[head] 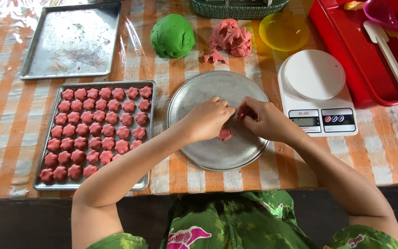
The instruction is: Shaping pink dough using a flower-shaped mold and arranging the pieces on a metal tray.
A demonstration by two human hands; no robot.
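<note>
orange checked tablecloth under round metal plate.

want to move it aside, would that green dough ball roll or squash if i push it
The green dough ball looks soft, so a push would probably dent it. Its flattened base suggests it would likely slide or stick rather than roll. It seems dense for its size.

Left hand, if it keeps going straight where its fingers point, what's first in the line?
The left hand points right, toward the right hand over the round metal plate. It would likely meet those fingers and the pink dough they pinch; they look nearly touching.
</note>
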